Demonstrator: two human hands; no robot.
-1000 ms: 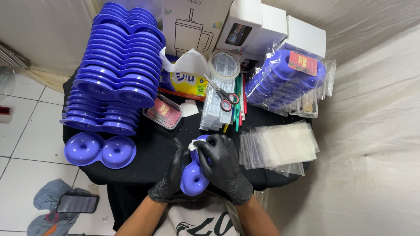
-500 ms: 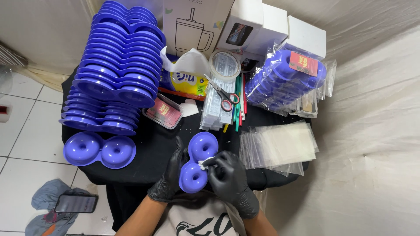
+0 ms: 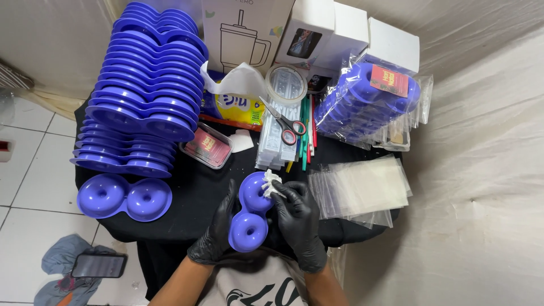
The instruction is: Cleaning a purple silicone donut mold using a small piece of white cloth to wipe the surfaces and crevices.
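On the tiled floor at far left a dark phone [image 3: 100,264] is lying on a crumpled blue-grey cloth [image 3: 62,272]. On the black table [image 3: 187,195], a single purple double-ring tray [image 3: 124,197] is sitting near the left edge, just in front of a tall leaning stack of purple trays [image 3: 144,90]. A small clear box with a red label [image 3: 207,145] is resting beside that stack.

The left hand [image 3: 218,232], in a black glove, is cupping the left side of a purple double-ring mould [image 3: 253,211], fingers spread and lying flat along its edge. The mould is standing at the near edge of the table, directly before the person, one ring above the other. The right hand [image 3: 297,218], also gloved in black, is pinching a small white wad of tissue [image 3: 271,182] between the fingertips, closed tight on it, and pressing it to the upper ring's right rim.

Behind, a yellow tissue pack [image 3: 241,105], a tape roll [image 3: 286,85] and red-handled scissors [image 3: 283,123] are lying. To the right, flat clear bags [image 3: 362,190] are spreading out, with bagged purple trays [image 3: 368,99] and white boxes [image 3: 351,31] beyond.
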